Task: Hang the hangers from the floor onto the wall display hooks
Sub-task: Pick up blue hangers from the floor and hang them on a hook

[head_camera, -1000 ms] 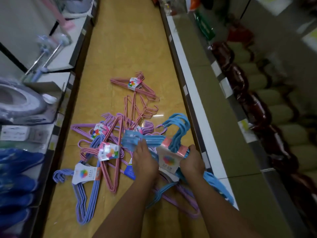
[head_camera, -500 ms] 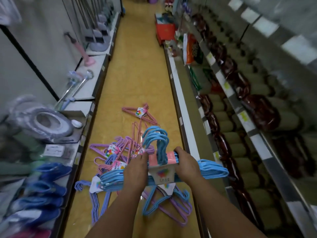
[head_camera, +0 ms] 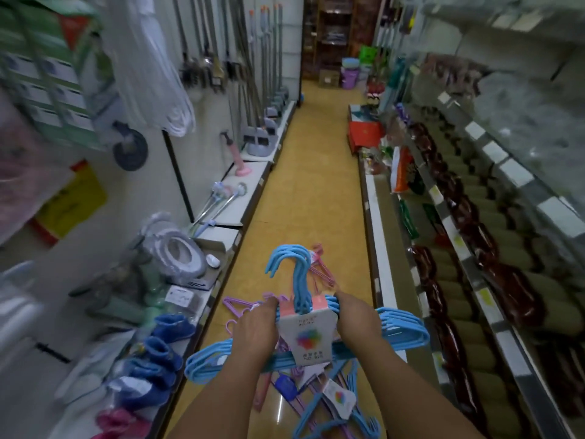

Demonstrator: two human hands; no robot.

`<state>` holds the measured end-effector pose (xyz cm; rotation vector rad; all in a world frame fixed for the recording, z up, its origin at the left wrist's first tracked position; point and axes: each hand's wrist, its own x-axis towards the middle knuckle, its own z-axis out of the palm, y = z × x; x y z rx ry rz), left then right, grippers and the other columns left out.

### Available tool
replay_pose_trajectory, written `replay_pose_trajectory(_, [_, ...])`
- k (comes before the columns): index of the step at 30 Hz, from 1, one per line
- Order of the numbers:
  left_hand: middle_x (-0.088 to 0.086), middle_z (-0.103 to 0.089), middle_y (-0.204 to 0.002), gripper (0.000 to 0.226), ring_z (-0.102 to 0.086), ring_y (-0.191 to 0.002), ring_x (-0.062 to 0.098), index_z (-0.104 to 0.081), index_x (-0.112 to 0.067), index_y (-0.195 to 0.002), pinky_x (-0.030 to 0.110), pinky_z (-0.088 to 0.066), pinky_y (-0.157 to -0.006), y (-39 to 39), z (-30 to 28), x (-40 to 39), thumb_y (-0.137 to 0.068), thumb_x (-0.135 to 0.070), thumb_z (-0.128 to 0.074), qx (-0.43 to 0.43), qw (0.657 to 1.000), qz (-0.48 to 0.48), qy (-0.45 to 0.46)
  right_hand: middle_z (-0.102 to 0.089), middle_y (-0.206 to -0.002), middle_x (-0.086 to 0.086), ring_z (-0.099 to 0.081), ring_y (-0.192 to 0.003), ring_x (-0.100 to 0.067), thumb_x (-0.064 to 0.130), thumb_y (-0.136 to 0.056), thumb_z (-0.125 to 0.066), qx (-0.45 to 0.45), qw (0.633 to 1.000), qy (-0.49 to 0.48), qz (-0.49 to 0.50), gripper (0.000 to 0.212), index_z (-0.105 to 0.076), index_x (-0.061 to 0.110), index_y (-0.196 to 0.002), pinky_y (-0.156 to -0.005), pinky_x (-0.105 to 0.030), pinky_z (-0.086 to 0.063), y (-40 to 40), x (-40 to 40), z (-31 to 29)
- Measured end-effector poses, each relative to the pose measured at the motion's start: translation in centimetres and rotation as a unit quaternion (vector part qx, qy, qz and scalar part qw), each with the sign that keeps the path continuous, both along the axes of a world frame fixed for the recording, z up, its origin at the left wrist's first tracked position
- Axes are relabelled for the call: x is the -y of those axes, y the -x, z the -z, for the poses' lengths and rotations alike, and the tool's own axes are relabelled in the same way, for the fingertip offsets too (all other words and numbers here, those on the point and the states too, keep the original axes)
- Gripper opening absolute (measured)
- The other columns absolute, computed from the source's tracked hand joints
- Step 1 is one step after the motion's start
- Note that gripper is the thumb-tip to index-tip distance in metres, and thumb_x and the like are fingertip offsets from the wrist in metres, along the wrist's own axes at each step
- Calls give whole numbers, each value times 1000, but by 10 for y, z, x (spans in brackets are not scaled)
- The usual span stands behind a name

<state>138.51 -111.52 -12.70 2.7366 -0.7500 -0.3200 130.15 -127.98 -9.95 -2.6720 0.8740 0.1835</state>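
Here, the yellow shop floor (head_camera: 316, 198) carries loose pink, purple and blue plastic hangers (head_camera: 319, 403); above them, your left hand (head_camera: 254, 332) and right hand (head_camera: 357, 324) grip a labelled bundle of blue plastic hangers (head_camera: 311, 337) between them, hooks upward.

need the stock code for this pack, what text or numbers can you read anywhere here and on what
"NO." with digits too blurred to read: bottom of the card label on the blue hanger bundle held by the left hand and right hand.
Small print at the top of that label: unreadable.
Label on the hangers on the floor: unreadable.
Shelf price tags: unreadable.
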Motion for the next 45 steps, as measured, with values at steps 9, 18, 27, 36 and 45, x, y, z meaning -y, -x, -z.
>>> replay_pose_trajectory(9, [9, -65, -109, 40, -62, -101, 31, -46, -25, -128, 36, -48, -74, 2, -34, -68, -89, -19, -50, 22, 990, -140, -27, -65, -106, -6, -62, -96, -28, 8, -90, -46, -5, 964, 107, -243, 24, -50, 15, -113, -66, -32, -34, -46, -53, -38])
replay_pose_trajectory(18, [8, -67, -111, 32, -62, -102, 28, -55, -23, -116, 36, -52, -80, 54, -57, -142, -84, -21, -53, 8, 936, -352, 17, -64, -114, -9, -63, -103, -29, 7, -93, -44, 11, 909, 106, -402, 27, -50, 12, -119, -79, -34, -49, -62, -130, -51])
replay_pose_trajectory(27, [7, -64, -120, 41, -60, -109, 27, -52, -22, -129, 35, -49, -87, 143, -66, -232, -90, -11, -47, 25, 859, -511, -2, -63, -115, -10, -62, -103, -28, 8, -92, -48, 21, 816, 101, -568, 31, -44, 9, -123, -78, -35, -48, -27, -241, -65])
replay_pose_trajectory(36, [7, -65, -117, 35, -61, -106, 26, -53, -24, -125, 34, -50, -82, 241, -81, -318, -94, -11, -42, 43, 800, -598, -34, -64, -114, -8, -62, -102, -26, 10, -92, -49, 50, 760, 112, -639, 27, -47, 14, -118, -73, -34, -46, 45, -350, -76])
replay_pose_trajectory(45, [6, -68, -108, 30, -63, -100, 27, -60, -23, -115, 31, -48, -76, 360, -100, -428, -91, -13, -44, 45, 755, -653, -28, -63, -117, -9, -62, -105, -27, 3, -95, -40, 81, 698, 120, -701, 33, -46, 11, -127, -81, -34, -49, 147, -469, -92])
